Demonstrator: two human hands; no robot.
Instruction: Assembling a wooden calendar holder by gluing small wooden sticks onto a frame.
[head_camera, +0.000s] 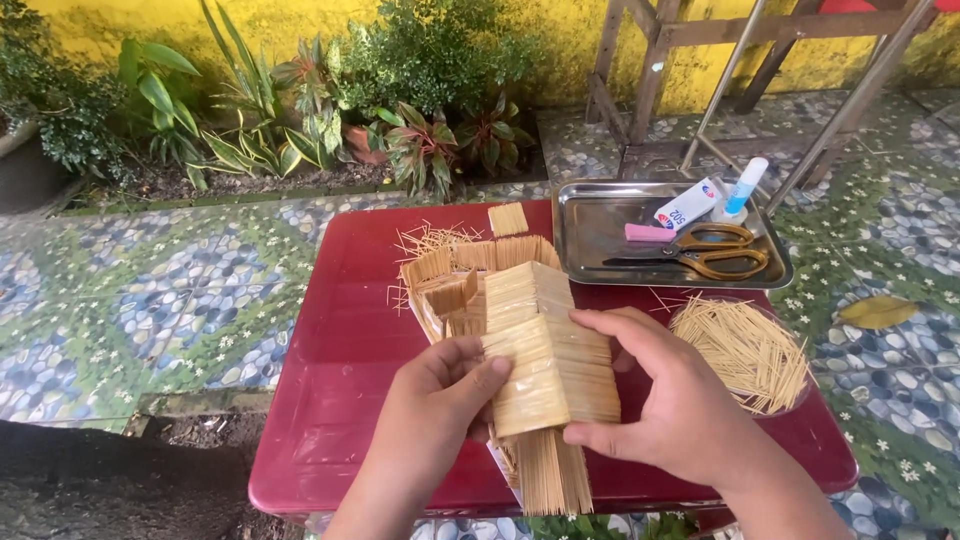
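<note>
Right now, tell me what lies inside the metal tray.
In the metal tray: scissors, a pink eraser, a glue tube and a small packet. Anything beneath them is hidden.

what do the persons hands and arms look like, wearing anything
Both the left hand and the right hand are bare: no gloves, rings, watch or bracelets show. The forearms are bare too, with no sleeve reaching into view. Fingernails are short and unpainted.
</note>
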